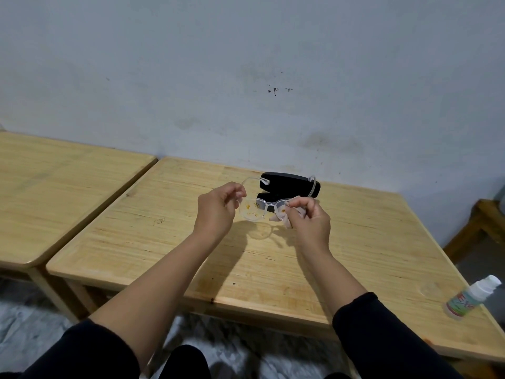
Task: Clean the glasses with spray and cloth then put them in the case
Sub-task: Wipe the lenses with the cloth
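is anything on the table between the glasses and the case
Nothing visible. The glasses are held above the table just in front of the open black case, with only bare wood between.

Clear glasses (262,207) smudged, cloth (284,218) on lens; case (289,184) open; spray (471,298) lying.
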`<state>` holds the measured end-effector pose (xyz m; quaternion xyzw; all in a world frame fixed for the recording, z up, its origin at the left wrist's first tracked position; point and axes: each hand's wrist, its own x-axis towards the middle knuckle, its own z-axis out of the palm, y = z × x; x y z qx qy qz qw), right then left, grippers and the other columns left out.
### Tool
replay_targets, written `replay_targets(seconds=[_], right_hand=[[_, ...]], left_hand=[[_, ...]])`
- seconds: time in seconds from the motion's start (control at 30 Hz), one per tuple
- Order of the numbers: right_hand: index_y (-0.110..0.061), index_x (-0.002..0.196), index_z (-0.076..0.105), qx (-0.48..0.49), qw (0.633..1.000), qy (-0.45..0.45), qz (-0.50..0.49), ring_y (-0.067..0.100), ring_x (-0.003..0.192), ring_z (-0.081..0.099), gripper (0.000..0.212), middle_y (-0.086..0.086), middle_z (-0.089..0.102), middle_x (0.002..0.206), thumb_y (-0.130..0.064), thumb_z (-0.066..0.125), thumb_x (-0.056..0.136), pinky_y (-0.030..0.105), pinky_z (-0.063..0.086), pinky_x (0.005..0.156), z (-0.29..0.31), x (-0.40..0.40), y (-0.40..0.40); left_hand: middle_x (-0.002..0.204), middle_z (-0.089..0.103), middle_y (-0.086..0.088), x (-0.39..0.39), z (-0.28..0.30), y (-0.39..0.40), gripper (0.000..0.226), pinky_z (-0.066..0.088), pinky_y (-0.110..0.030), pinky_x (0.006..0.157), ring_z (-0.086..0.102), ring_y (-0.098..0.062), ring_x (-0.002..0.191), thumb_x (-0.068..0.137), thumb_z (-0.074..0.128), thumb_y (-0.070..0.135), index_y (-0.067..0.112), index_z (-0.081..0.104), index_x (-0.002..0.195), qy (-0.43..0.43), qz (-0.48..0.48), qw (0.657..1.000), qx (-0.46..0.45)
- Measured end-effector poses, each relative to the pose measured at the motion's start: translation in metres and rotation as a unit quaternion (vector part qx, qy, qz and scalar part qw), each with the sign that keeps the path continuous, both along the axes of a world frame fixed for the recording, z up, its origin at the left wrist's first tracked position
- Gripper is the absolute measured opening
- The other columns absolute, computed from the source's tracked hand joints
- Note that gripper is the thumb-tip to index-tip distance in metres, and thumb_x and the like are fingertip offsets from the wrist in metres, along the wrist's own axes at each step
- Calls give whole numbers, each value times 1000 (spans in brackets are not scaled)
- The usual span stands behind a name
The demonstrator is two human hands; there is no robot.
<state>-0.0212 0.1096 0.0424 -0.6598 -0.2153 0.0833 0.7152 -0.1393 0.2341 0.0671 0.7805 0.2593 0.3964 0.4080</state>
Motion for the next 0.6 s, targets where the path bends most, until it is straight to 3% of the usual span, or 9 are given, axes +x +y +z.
replay_targets(seconds=[0.17, 0.27, 0.5, 0.6], right_hand=[[-24, 78, 67, 27, 998, 15, -50, 8, 86, 65, 15, -11, 67, 86, -9, 67, 82, 18, 50, 71, 3, -7, -4], [-24, 85, 70, 37, 996, 46, -62, -3, 82, 65, 13, -11, 69, 88, -11, 68, 84, 8, 49, 66, 3, -8, -3], [-20, 93, 75, 2, 993, 115, 7, 8, 96, 67, 13, -5, 73, 97, -17, 72, 81, 23, 53, 83, 7, -5, -5], [-21, 86, 76, -38, 990, 130, 47, 18, 94, 69, 9, 2, 75, 95, -16, 74, 78, 35, 56, 85, 8, -2, -7]], left_hand=[[73, 66, -11, 1, -1, 0, 31, 41, -10, 59, 63, -21, 71, 85, 48, -3, 22, 62, 75, -1, -8, 1000, 23], [69, 64, -11, 1, -3, -1, 35, 37, -7, 57, 62, -22, 69, 81, 46, -7, 24, 60, 73, 0, -9, 998, 68], [72, 65, -11, 3, -2, 0, 30, 38, -10, 60, 59, -20, 68, 80, 48, -11, 13, 66, 80, -35, -3, 997, 72], [70, 64, 0, 1, 0, 2, 26, 39, -7, 62, 57, -2, 65, 82, 52, -9, 11, 68, 81, -44, -6, 997, 69]])
